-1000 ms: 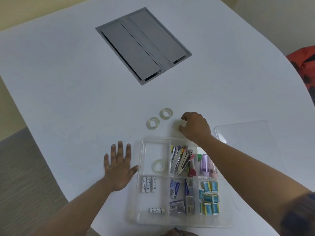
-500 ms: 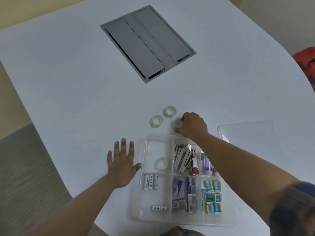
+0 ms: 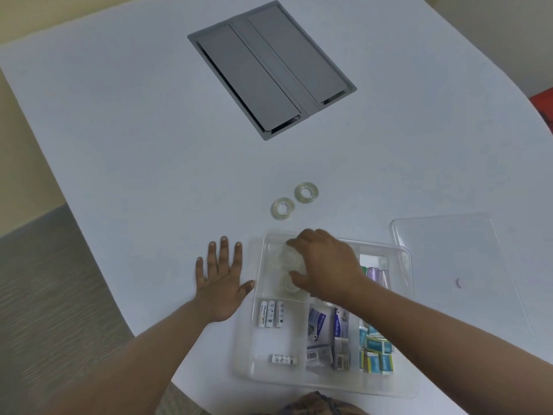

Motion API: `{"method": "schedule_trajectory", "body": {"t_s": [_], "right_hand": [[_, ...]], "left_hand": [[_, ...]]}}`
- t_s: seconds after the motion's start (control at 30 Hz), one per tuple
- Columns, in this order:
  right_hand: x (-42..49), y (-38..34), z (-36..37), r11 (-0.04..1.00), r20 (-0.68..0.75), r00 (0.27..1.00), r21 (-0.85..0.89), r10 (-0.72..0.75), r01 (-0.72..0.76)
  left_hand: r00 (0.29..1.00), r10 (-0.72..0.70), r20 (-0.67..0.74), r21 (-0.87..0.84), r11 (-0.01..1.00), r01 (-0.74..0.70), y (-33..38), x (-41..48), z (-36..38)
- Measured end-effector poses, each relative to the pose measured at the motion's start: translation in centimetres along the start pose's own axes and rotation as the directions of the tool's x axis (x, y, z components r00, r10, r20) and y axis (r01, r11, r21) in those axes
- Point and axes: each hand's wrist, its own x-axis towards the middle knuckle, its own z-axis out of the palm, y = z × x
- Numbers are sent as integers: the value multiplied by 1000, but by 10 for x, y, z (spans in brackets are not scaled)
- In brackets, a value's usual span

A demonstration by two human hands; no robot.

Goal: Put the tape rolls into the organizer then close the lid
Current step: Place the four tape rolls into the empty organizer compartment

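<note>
A clear plastic organizer (image 3: pixel 259 330) sits at the near table edge. Over its far-left compartment my right hand (image 3: pixel 326 265) holds a clear tape roll (image 3: pixel 288 259) between thumb and fingers. Just below the held roll, another tape roll (image 3: pixel 288 284) lies in that compartment, partly hidden by my thumb. Two more tape rolls lie on the table beyond the organizer, one on the left (image 3: pixel 282 207) and one on the right (image 3: pixel 306 192). My left hand (image 3: pixel 223 283) rests flat on the table, fingers spread, against the organizer's left side. The clear lid (image 3: pixel 457 265) lies flat to the right.
Other compartments hold batteries (image 3: pixel 270 313), staple boxes (image 3: pixel 375 351), and small stationery. A grey cable hatch (image 3: pixel 270 70) is set into the white table farther back. The table edge curves close on the left, with carpet floor beyond. A red object (image 3: pixel 543 103) shows at the right edge.
My right hand took a tape roll from the table just beyond the organizer and brought it back over the far-left compartment. My left hand stayed flat.
</note>
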Motion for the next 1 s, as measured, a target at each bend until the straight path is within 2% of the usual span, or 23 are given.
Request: {"method": "schedule_trajectory", "body": {"t_s": [0.1,0.3,0.4,0.47,0.6,0.67,0.73,0.8,0.9,1.0], "right_hand": [[-2,-6,15,995,65,996,-86,-54,60],[3,-11,34,977,81,990,-168,-117,129],[2,-9,39,985,76,989,-102,-128,135],[-2,-7,38,991,9,991,11,-135,135],[-17,9,38,992,-281,959,108,-28,61],[-24,21,40,994,-362,930,111,57,-18],[-30,34,43,987,-363,919,99,151,-123],[-37,45,48,975,-313,924,62,220,-212],[-44,56,58,976,-241,947,23,214,-215],[-45,60,64,979,-251,946,47,205,-199]], "left_hand": [[1000,-4,-7,6,1000,4,0,0,0],[999,-5,-38,10,1000,5,0,1,3],[998,5,-57,6,1000,-4,-2,2,6],[997,9,-75,3,1000,-8,-3,3,8],[996,14,-93,-7,1000,-14,-3,3,10],[996,8,-93,-14,1000,-10,-2,1,9],[994,7,-112,-35,999,-11,-1,-3,8],[973,17,-230,9,1000,-16,2,-11,5],[932,51,-359,78,997,-25,8,-18,-9],[881,148,-449,89,989,-121,15,-2,-37]]}}
